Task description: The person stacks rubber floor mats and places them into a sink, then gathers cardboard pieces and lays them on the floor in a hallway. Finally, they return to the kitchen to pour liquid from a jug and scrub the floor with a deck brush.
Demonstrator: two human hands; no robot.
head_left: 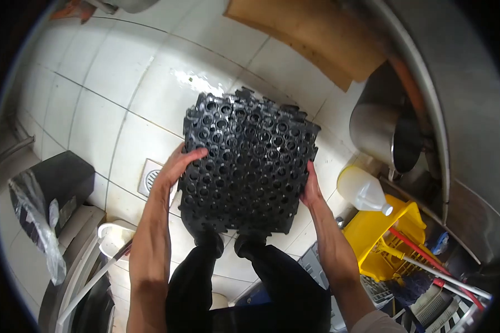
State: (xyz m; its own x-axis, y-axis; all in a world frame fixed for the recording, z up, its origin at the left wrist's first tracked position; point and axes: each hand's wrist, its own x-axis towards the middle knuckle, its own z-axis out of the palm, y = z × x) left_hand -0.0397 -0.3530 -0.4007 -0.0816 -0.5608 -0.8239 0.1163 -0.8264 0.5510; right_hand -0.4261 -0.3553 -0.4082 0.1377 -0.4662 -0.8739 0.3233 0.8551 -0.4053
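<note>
A thick black rubber mat (250, 161) full of round holes, apparently several layers stacked, is in front of my feet above the white tiled floor. My left hand (186, 164) grips its left edge, with the thumb over the top face. At the right edge my right hand (312, 186) holds the mat from the side, and its fingers are partly hidden beneath. The mat's underside does not show.
Brown cardboard (311, 36) lies at the top. Right are a steel pot (375, 127), a plastic jug (361, 187), a yellow mop bucket (366, 236) and poles. Left are a black box (66, 177), a white container (114, 236) and a floor drain (151, 176).
</note>
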